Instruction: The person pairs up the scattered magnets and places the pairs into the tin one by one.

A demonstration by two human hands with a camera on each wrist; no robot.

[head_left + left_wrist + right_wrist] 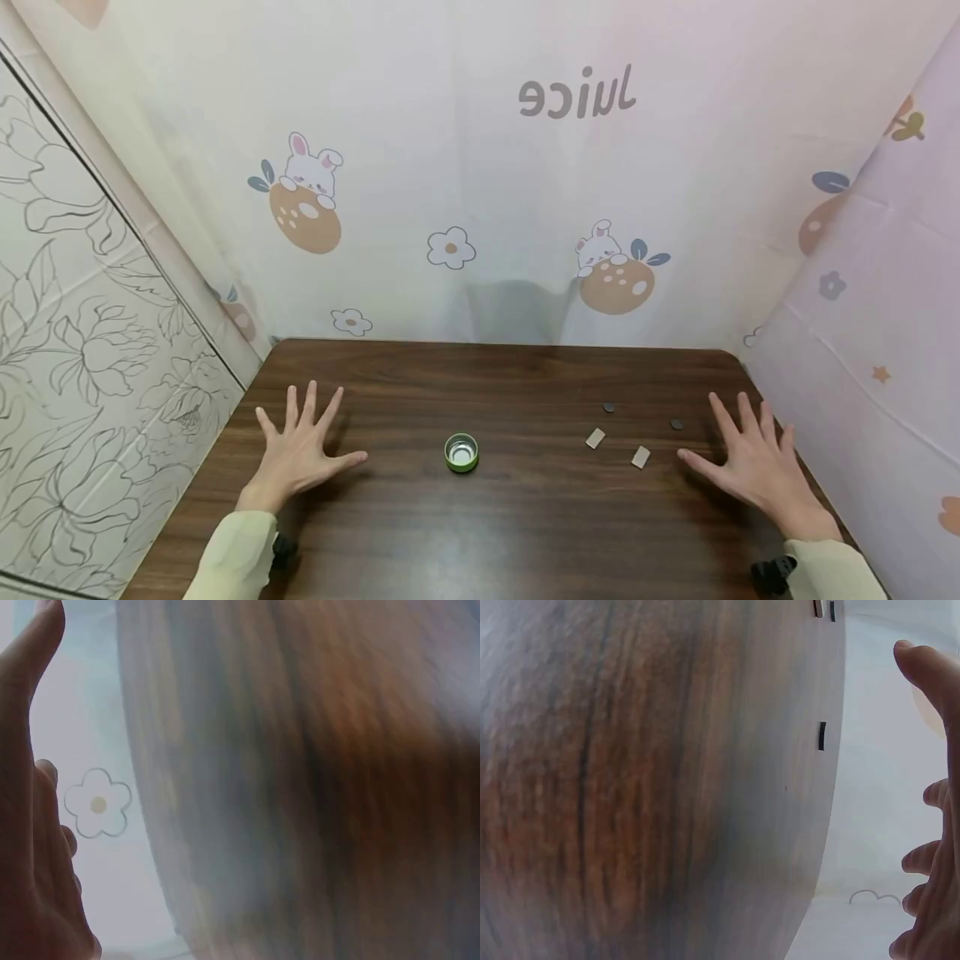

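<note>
My left hand (pixel 295 454) is spread out over the left side of the brown wooden table, its fingers straight and holding nothing. On the opposite side my right hand (pixel 753 462) is spread likewise, its thumb pointing toward the small pieces. A small round green tin (pixel 461 452) with a silvery inside stands between the hands, nearer the left. Two pale rectangular pieces (pixel 596 438) lie left of the right hand. Close by are two small dark round discs; the nearer disc (pixel 677 424) also shows as a dark sliver (pixel 822 736) in the right wrist view.
The wooden table (pixel 465 533) ends at a curtain (pixel 450 167) printed with rabbits, fruit and flowers. More printed cloth (pixel 885 292) hangs along the right side. A flower-patterned panel (pixel 97 350) borders the left. Each wrist wears a dark strapped device (pixel 772 575).
</note>
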